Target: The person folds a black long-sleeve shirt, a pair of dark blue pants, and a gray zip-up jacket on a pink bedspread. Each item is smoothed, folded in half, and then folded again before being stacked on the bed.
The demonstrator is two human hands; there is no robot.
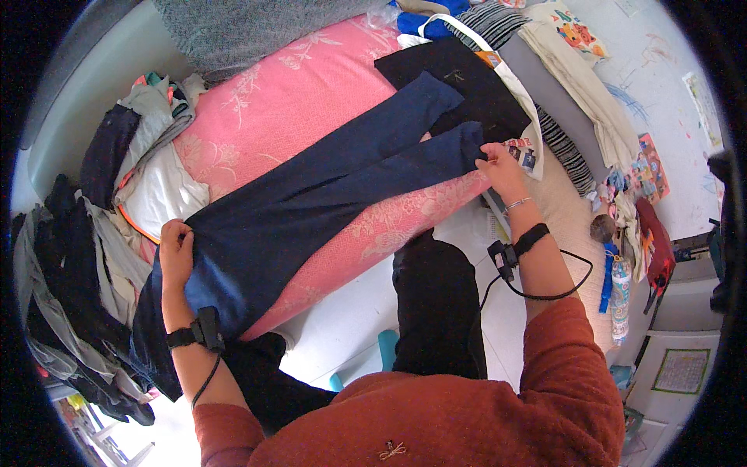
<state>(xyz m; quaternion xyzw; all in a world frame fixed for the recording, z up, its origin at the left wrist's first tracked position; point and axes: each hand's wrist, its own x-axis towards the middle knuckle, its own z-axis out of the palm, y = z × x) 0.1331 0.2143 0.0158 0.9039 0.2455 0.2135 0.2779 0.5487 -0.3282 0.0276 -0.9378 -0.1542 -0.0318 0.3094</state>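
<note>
A pair of dark blue trousers [303, 198] lies stretched across a pink floral bedcover [274, 117], legs towards the upper right. My left hand [176, 254] pinches the cloth near the wide upper part, at the lower left. At the right, my right hand [503, 166] grips the hem of the nearer leg between thumb and fingers. The farther leg's hem rests on a folded black garment [467, 82], just beyond my right hand. Beside that garment is a white bag strap [516, 87].
Heaped clothes [64, 280] fill the left side, with a white garment [163, 187] beside them. Grey and striped cushions or bedding [543, 87] stand at the upper right. A patterned bottle-shaped item [621, 298] and a red bag [656, 239] lie at the right.
</note>
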